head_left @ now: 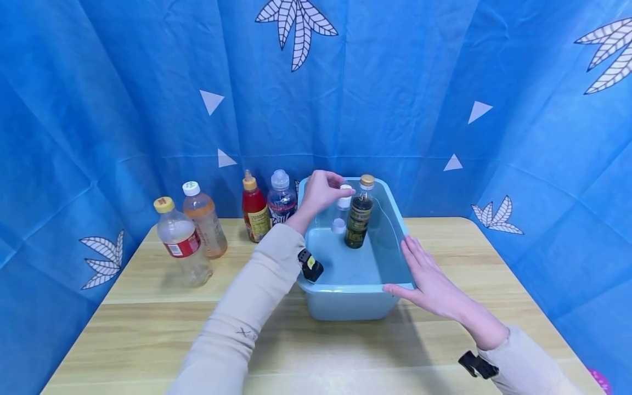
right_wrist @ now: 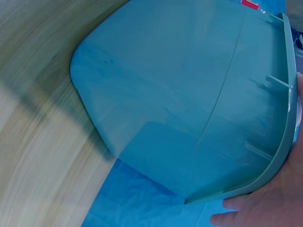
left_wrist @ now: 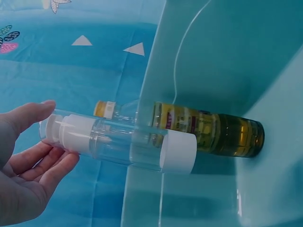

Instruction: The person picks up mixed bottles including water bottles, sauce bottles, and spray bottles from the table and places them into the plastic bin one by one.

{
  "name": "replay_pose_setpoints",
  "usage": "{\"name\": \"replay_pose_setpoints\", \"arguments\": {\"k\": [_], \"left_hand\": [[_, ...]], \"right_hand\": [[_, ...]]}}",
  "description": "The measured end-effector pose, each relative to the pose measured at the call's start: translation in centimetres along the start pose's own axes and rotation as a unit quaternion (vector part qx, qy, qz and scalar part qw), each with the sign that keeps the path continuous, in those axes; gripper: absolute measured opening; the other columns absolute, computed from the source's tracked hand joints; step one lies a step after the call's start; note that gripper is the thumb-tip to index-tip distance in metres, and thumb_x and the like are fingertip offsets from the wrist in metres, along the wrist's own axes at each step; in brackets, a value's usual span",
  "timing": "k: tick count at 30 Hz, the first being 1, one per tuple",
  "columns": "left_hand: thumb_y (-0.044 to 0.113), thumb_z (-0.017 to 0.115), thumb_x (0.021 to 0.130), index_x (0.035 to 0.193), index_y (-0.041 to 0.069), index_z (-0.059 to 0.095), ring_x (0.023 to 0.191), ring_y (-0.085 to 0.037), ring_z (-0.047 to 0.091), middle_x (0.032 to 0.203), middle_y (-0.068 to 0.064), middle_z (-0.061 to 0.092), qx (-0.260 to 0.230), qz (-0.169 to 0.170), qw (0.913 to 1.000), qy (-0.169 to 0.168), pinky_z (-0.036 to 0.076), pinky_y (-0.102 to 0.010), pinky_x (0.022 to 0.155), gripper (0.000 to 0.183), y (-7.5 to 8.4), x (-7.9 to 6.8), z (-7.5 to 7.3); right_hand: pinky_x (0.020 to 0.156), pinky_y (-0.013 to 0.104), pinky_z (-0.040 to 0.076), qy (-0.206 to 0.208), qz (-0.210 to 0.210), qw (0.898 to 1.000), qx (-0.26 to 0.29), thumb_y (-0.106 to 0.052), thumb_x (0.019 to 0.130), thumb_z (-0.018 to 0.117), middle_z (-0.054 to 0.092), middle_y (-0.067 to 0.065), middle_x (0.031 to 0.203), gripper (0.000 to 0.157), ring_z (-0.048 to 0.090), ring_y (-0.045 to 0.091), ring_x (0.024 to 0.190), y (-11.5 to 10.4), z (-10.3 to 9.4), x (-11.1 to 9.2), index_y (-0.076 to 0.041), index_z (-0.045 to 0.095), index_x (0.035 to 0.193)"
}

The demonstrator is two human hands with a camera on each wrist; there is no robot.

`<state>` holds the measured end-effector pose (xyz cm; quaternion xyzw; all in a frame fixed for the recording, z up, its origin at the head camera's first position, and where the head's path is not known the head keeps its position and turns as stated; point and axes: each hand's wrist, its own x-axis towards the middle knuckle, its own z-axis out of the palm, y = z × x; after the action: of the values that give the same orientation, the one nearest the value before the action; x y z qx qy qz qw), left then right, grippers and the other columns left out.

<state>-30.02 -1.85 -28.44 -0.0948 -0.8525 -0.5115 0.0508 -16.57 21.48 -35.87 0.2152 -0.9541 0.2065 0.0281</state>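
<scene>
My left hand (head_left: 323, 189) pinches a clear bottle with a white top (left_wrist: 128, 144) by its capped end, thumb on one side and fingers on the other. The bottle hangs inside a light blue plastic tub (head_left: 340, 288), its white base higher than the base of the oil bottle next to it. That oil bottle (head_left: 359, 216), dark with a gold cap, stands upright on the tub floor. At the tub's near right corner, my right hand (head_left: 429, 280) rests on the rim with fingers straight and thumb spread along the front edge.
Left of the tub stand a red sauce bottle (head_left: 255, 214) and a clear bottle with a dark label (head_left: 282, 200). Farther left are a yellow-capped bottle (head_left: 182, 244) and a white-capped orange-tinted bottle (head_left: 204, 222). A blue curtain (head_left: 395, 82) hangs behind the wooden table (head_left: 197, 329).
</scene>
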Motion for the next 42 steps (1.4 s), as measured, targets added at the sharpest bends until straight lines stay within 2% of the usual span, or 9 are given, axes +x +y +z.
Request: {"name": "replay_pose_setpoints", "arguments": {"k": [6, 20, 25, 31, 38, 42], "left_hand": [[0.022, 0.074, 0.072, 0.096, 0.004, 0.065, 0.083, -0.017, 0.055, 0.091, -0.007, 0.062, 0.014, -0.016, 0.9997, -0.015, 0.048, -0.026, 0.068, 0.031, -0.5, 0.6, 1.0], [0.019, 0.079, 0.065, 0.085, 0.004, 0.067, 0.077, -0.016, 0.056, 0.083, -0.005, 0.063, 0.05, -0.02, 0.9981, -0.03, 0.046, -0.024, 0.064, 0.028, -1.9, 1.9, 2.9], [0.019, 0.08, 0.063, 0.083, 0.005, 0.068, 0.077, -0.016, 0.057, 0.082, -0.004, 0.063, 0.063, -0.024, 0.9966, -0.047, 0.047, -0.023, 0.064, 0.027, -2.3, 2.2, 3.6], [0.018, 0.08, 0.063, 0.084, 0.006, 0.068, 0.077, -0.016, 0.057, 0.083, -0.004, 0.063, 0.051, -0.039, 0.9956, -0.068, 0.047, -0.024, 0.064, 0.027, -2.6, 2.4, 4.2], [0.017, 0.08, 0.063, 0.085, 0.005, 0.068, 0.073, -0.016, 0.059, 0.085, -0.004, 0.062, 0.021, -0.063, 0.991, -0.117, 0.05, -0.028, 0.067, 0.027, -2.7, 2.7, 4.6], [0.016, 0.08, 0.063, 0.084, 0.006, 0.067, 0.071, -0.016, 0.059, 0.085, -0.004, 0.061, 0.006, -0.072, 0.9893, -0.127, 0.05, -0.028, 0.066, 0.026, -2.7, 3.0, 4.9]], "right_hand": [[0.102, 0.055, 0.012, -0.003, 0.001, 1.0, 0.0, -0.055, 0.079, 0.055, 0.003, 0.018, 0.146, 0.095, -0.001, 0.031, 0.133, -0.1, -0.1, 0.0, 0.004, 0.012, 0.139], [0.102, 0.054, 0.012, -0.005, 0.001, 1.0, 0.0, -0.054, 0.079, 0.055, 0.003, 0.017, 0.146, 0.094, 0.0, 0.031, 0.133, 0.0, -0.1, 0.1, 0.004, 0.012, 0.139], [0.102, 0.055, 0.012, -0.007, 0.004, 1.0, 0.002, -0.055, 0.079, 0.056, 0.002, 0.017, 0.147, 0.095, 0.0, 0.031, 0.133, 0.0, -0.1, 0.1, 0.003, 0.012, 0.14], [0.101, 0.055, 0.012, -0.007, 0.004, 1.0, 0.001, -0.055, 0.079, 0.056, 0.002, 0.017, 0.147, 0.095, 0.001, 0.032, 0.133, 0.1, -0.1, 0.0, 0.003, 0.012, 0.14], [0.101, 0.055, 0.013, -0.005, 0.004, 1.0, -0.004, -0.054, 0.079, 0.056, 0.003, 0.017, 0.147, 0.094, 0.001, 0.032, 0.133, 0.1, 0.0, 0.0, 0.003, 0.012, 0.14], [0.101, 0.055, 0.013, -0.005, 0.005, 1.0, -0.004, -0.055, 0.079, 0.055, 0.002, 0.016, 0.147, 0.094, 0.001, 0.032, 0.133, 0.0, 0.0, 0.1, 0.003, 0.012, 0.14]]}}
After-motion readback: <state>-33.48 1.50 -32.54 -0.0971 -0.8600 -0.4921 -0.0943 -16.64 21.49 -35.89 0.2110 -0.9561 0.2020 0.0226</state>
